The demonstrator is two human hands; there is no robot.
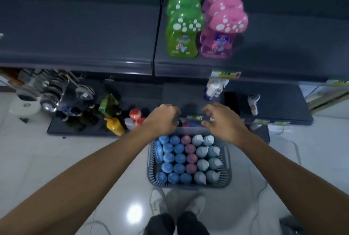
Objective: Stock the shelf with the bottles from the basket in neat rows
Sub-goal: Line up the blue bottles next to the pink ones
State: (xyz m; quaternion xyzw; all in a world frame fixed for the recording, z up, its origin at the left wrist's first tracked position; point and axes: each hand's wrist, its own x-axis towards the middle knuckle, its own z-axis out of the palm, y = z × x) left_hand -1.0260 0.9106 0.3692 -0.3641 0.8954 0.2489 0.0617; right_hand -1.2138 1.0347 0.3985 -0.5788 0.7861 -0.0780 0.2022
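Observation:
A grey plastic basket (pixel 189 184) stands on the floor in front of my feet. It is packed with upright bottles in rows: blue caps (pixel 173 159) on the left, pink caps (pixel 190 157) in the middle, pale grey caps (pixel 206 161) on the right. My left hand (pixel 163 119) and my right hand (pixel 221 121) hover side by side over the basket's far rim, fingers loosely curled, and I see nothing in either. On the dark upper shelf (pixel 283 46) stand a row of green mushroom-cap bottles (pixel 182 27) and a row of pink ones (pixel 222 27).
The low shelf (pixel 279 106) behind the basket holds a yellow bottle (pixel 115 126), red-capped bottles (pixel 135 116), a green pack (pixel 109 105), metal ladles (pixel 51 91) and white bottles (pixel 215 87). White tiled floor (pixel 56 159) lies around me, with a cable on it.

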